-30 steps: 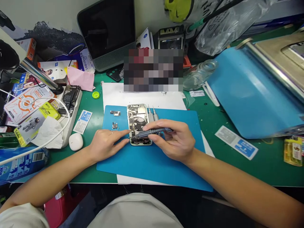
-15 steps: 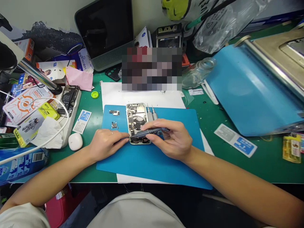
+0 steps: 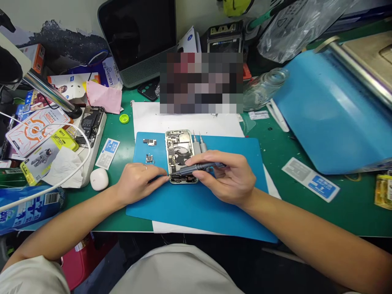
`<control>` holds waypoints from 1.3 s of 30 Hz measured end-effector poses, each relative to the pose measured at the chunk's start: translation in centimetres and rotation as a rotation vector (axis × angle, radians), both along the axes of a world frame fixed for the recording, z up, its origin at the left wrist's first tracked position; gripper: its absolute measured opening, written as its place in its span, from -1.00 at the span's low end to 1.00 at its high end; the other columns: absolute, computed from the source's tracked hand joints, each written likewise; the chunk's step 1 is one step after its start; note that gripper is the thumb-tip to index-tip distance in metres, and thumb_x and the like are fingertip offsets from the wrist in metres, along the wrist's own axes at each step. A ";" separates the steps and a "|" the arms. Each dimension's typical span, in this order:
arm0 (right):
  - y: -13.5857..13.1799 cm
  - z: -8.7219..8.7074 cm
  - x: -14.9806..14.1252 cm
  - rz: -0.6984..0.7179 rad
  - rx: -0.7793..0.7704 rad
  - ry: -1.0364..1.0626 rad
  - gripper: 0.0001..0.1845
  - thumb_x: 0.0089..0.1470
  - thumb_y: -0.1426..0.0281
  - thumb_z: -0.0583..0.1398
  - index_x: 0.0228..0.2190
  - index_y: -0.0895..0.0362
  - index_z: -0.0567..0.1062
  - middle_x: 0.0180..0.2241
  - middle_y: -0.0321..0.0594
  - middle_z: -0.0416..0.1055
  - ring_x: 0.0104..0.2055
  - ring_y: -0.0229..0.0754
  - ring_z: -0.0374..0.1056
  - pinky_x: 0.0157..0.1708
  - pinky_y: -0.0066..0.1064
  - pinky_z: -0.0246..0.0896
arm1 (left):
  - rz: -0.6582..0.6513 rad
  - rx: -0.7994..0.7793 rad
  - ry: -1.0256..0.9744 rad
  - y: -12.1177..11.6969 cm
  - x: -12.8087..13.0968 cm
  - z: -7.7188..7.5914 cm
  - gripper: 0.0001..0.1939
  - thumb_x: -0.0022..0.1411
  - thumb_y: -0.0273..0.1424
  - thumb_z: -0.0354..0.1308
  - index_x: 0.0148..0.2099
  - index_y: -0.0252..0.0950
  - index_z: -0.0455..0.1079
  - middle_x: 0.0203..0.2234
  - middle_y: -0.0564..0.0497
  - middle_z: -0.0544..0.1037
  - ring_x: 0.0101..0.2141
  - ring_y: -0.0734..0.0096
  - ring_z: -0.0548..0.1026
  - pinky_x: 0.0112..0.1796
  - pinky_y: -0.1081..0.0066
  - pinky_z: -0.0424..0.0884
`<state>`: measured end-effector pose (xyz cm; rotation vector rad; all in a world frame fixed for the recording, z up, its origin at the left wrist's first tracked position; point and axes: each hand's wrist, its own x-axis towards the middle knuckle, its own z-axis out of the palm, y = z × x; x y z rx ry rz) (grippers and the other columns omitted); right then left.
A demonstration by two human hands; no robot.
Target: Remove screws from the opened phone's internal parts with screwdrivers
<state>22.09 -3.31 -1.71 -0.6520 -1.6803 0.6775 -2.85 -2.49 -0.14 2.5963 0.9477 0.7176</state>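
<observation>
An opened smartphone (image 3: 181,143), its inner parts bare, lies upright on a blue mat (image 3: 171,208). At its lower left edge, my left hand (image 3: 136,181) has thumb and index fingertips pinched together; whatever is between them is too small to make out. My right hand (image 3: 231,175) grips a dark grey screwdriver (image 3: 196,167), slanted across the phone's lower part, its tip close to the left fingertips. Two grey screwdrivers (image 3: 199,143) lie right of the phone, tips pointing away, partly behind my right hand. On the left of the mat sit two small phone parts (image 3: 150,142).
Left are a white earbud case (image 3: 99,179), boxes, a white cable (image 3: 87,157) and another opened phone (image 3: 91,124). A dark monitor (image 3: 137,36) stands behind. To the right lie a glass jar (image 3: 266,85), a blue sheet (image 3: 321,118) and a card (image 3: 310,179).
My left index finger has drawn back from the phone's side and bent towards the thumb at the lower left edge. My right hand keeps the screwdriver in nearly the same place. The view shifted slightly.
</observation>
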 end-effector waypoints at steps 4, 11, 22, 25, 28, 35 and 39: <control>0.0 0.2 0.0 0.007 0.002 0.002 -0.57 0.19 0.49 0.32 0.07 -0.03 0.46 -0.19 -0.21 0.67 -0.19 -0.11 0.64 -0.22 -0.29 0.65 | -0.019 0.019 -0.017 0.0 0.0 0.0 -0.69 0.54 -0.21 0.09 -0.19 -0.27 0.53 -0.51 0.13 0.61 -0.57 0.55 0.52 -0.46 0.50 0.33; -0.2 0.5 0.1 0.059 -0.001 0.013 -0.47 0.16 0.56 0.33 0.12 -0.05 0.47 -0.17 -0.20 0.66 -0.18 -0.14 0.63 -0.21 -0.35 0.62 | -0.055 0.043 -0.043 0.1 0.1 0.1 -0.72 0.52 -0.26 0.13 -0.21 -0.31 0.52 -0.56 0.13 0.55 -0.59 0.55 0.48 -0.47 0.48 0.29; -0.1 0.6 0.1 0.064 0.008 0.014 -0.51 0.18 0.53 0.33 0.10 -0.03 0.48 -0.18 -0.20 0.67 -0.20 -0.13 0.64 -0.23 -0.34 0.63 | -0.082 0.059 -0.049 0.2 0.1 0.1 -0.72 0.53 -0.25 0.11 -0.20 -0.29 0.52 -0.55 0.14 0.55 -0.57 0.55 0.48 -0.46 0.47 0.30; 0.0 0.5 0.2 0.066 0.022 0.012 -0.50 0.17 0.54 0.33 0.11 -0.02 0.47 -0.18 -0.18 0.67 -0.20 -0.13 0.64 -0.23 -0.34 0.63 | -0.088 0.055 -0.065 0.2 0.1 0.0 -0.74 0.52 -0.26 0.14 -0.19 -0.29 0.51 -0.54 0.14 0.56 -0.57 0.55 0.49 -0.46 0.48 0.30; 0.0 0.3 0.2 0.062 0.026 0.007 -0.48 0.17 0.55 0.32 0.13 -0.02 0.46 -0.18 -0.17 0.67 -0.19 -0.14 0.63 -0.21 -0.34 0.63 | -0.086 0.056 -0.067 0.2 0.1 0.0 -0.76 0.52 -0.27 0.14 -0.18 -0.29 0.51 -0.54 0.14 0.57 -0.57 0.55 0.50 -0.47 0.47 0.31; 0.1 0.2 0.0 0.064 0.047 0.014 -0.44 0.16 0.57 0.33 0.15 0.01 0.44 -0.17 -0.15 0.67 -0.17 -0.14 0.64 -0.18 -0.33 0.63 | -0.092 0.073 -0.055 0.2 0.1 0.0 -0.76 0.53 -0.30 0.11 -0.17 -0.30 0.52 -0.54 0.13 0.58 -0.57 0.54 0.51 -0.46 0.47 0.32; 0.1 0.2 0.0 0.061 0.056 0.004 -0.44 0.17 0.56 0.33 0.16 0.00 0.43 -0.17 -0.15 0.67 -0.16 -0.14 0.64 -0.17 -0.31 0.63 | -0.088 0.074 -0.056 0.2 0.1 0.0 -0.76 0.53 -0.32 0.11 -0.18 -0.30 0.52 -0.55 0.14 0.56 -0.58 0.55 0.49 -0.47 0.47 0.32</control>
